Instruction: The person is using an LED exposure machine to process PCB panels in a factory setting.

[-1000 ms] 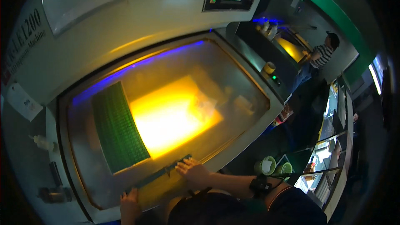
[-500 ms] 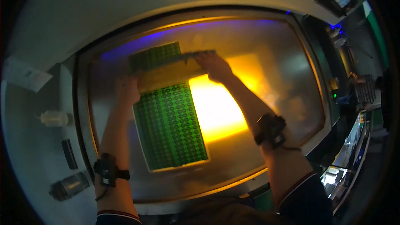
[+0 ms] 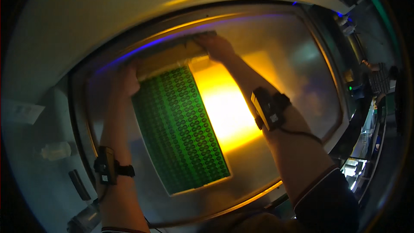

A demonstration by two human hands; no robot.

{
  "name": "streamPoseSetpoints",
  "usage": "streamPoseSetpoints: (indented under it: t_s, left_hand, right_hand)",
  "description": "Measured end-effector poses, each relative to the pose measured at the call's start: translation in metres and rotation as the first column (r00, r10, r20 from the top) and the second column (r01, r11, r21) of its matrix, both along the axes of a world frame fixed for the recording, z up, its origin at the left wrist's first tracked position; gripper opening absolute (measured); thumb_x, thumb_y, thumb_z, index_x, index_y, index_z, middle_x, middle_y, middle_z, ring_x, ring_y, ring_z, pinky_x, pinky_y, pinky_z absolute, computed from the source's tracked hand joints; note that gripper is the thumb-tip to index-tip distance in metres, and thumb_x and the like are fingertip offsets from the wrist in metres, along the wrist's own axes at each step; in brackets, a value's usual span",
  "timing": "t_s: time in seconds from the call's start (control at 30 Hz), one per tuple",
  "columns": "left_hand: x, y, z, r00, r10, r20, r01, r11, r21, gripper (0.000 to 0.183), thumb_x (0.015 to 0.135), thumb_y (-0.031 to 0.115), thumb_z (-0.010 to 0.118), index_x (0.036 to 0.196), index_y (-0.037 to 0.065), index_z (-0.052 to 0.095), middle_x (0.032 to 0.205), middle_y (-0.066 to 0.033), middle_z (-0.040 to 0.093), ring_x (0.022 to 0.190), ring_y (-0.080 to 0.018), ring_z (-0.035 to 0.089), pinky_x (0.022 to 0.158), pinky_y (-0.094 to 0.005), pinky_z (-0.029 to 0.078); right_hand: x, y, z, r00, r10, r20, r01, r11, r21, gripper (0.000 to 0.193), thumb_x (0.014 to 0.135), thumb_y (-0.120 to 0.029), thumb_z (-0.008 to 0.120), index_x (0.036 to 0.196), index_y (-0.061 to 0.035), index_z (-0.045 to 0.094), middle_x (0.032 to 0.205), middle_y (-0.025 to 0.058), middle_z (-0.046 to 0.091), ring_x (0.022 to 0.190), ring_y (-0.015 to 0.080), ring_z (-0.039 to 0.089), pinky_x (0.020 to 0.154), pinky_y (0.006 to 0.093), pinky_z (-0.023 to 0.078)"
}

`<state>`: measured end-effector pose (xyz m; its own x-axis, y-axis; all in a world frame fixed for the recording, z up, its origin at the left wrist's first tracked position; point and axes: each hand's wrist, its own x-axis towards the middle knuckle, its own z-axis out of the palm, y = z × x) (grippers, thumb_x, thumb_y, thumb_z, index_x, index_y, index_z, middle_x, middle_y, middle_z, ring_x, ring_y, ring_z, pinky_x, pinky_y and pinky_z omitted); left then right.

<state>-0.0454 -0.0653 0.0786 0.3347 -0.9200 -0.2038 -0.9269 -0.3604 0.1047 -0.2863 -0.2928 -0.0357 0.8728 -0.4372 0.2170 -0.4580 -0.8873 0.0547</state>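
Sheet [image 3: 183, 133], green and printed all over with rows of dark rounded marks, lies slightly tilted on the grey bed [image 3: 299, 116] of a machine, left of the middle, with a thin pale border along its lower edge. A flat yellowish strip [image 3: 170, 61] with a dark long upper edge spans its far end and hides that part; whether the two touch there cannot be told. The right hand [image 3: 217, 48] grips the strip's right end, fingers curled over the dark edge. The left hand [image 3: 127, 80] clasps the left end, but it is blurred and dim, so the placing of its fingers cannot be made out. Both arms reach forward, well apart, with the sheet between them. Just beside the sheet's right edge glows a white and yellow patch of light [image 3: 228, 112], and a thin blue line of light [image 3: 129, 55] runs along the far side of the bed. A dark device is strapped to each forearm, the left device [image 3: 105, 166] and the right device [image 3: 272, 108]. Left of the bed are a pale bottle [image 3: 56, 151], a dark bar [image 3: 79, 184] and a white paper [image 3: 21, 112]. Far to the right, a co-worker [image 3: 379, 77] in a striped top stands beyond the bed.
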Motion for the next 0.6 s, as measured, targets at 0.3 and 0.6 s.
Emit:
streamPoseSetpoints:
  t_s: [0.3, 0.6]
  left_hand:
    - [-0.103, 0.146, -0.005, 0.980, 0.089, -0.179, -0.095, 0.995, -0.025, 0.048, 0.079, 0.008, 0.065, 0.126, 0.010, 0.054, 0.109, -0.0243, 0.061, 0.102, -0.0448, 0.059, 0.087, -0.0502, 0.049]
    - [-0.294, 0.412, 0.006, 0.950, -0.062, -0.306, 0.126, 0.973, 0.193, 0.070, 0.070, 0.000, 0.059, 0.138, 0.011, 0.049, 0.135, -0.0216, 0.052, 0.121, -0.0448, 0.050, 0.103, -0.0506, 0.039]
  right_hand:
    - [-0.128, 0.175, 0.046, 0.991, -0.050, 0.127, 0.020, 0.974, 0.225, 0.041, 0.075, -0.001, 0.057, 0.116, -0.0078, 0.061, 0.127, 0.0160, 0.055, 0.119, 0.0335, 0.049, 0.101, 0.0447, 0.042]
    - [-0.360, 0.395, 0.098, 0.918, 0.361, -0.167, -0.245, 0.845, 0.476, 0.052, 0.093, -0.022, 0.048, 0.143, -0.0137, 0.039, 0.147, 0.0134, 0.043, 0.125, 0.0419, 0.050, 0.103, 0.0477, 0.043]
